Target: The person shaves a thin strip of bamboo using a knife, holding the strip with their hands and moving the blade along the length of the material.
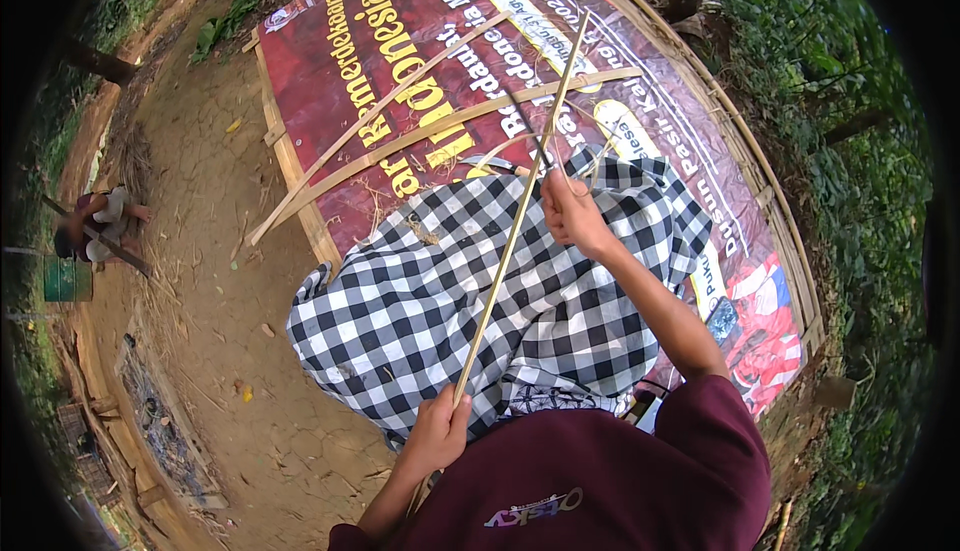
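A long thin bamboo strip runs slantwise from my lower body up over the banner. My left hand is closed round its lower part. Higher up, my right hand is closed on the handle of a knife with a narrow, dark, curved blade. That blade crosses the strip just above my fist; whether it cuts in cannot be seen. Black-and-white checkered cloth covers my lap under both hands. A second, pale curved blade lies partly hidden at the cloth's far edge. Thin shavings curl near my right hand.
Split bamboo strips lie across a dark red printed banner spread over a bamboo-framed platform. Bare earth stretches to the left, where another person crouches beside a green container. Green plants grow along the right side.
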Tool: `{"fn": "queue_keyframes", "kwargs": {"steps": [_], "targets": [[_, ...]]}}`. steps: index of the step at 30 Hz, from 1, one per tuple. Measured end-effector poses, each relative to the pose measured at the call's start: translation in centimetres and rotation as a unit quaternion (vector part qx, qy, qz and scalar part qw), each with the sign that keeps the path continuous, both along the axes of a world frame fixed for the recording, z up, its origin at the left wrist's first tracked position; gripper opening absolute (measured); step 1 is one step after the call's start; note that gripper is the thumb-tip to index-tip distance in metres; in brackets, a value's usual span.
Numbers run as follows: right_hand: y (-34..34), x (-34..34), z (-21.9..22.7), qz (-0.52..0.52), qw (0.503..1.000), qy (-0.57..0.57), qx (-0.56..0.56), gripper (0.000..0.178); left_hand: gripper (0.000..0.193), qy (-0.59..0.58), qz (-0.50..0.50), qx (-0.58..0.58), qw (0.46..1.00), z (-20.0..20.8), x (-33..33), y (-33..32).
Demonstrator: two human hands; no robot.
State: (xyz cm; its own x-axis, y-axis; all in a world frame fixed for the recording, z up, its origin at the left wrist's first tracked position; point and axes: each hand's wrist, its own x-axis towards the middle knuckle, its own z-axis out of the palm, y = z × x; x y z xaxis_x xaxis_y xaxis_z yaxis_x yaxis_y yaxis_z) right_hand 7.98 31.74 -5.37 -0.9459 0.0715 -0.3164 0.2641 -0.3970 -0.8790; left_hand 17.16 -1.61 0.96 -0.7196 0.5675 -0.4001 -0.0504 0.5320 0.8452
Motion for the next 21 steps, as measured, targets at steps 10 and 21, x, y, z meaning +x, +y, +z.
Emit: {"fn": "queue_keyframes", "kwargs": {"steps": [10, 21], "targets": [[7.0, -2.3, 4.0, -0.106, 0.575, 0.148, 0.798, 0.034, 0.021, 0.026, -0.016, 0.001, 1.000, 1.3, 0.1, 1.3], [5.8, -3.9, -3.2, 0.078, 0.996, -0.025, 0.021, 0.048, 0.022, 0.059, 0.000, -0.049, 0.997, 0.7, 0.7, -0.3]]}}
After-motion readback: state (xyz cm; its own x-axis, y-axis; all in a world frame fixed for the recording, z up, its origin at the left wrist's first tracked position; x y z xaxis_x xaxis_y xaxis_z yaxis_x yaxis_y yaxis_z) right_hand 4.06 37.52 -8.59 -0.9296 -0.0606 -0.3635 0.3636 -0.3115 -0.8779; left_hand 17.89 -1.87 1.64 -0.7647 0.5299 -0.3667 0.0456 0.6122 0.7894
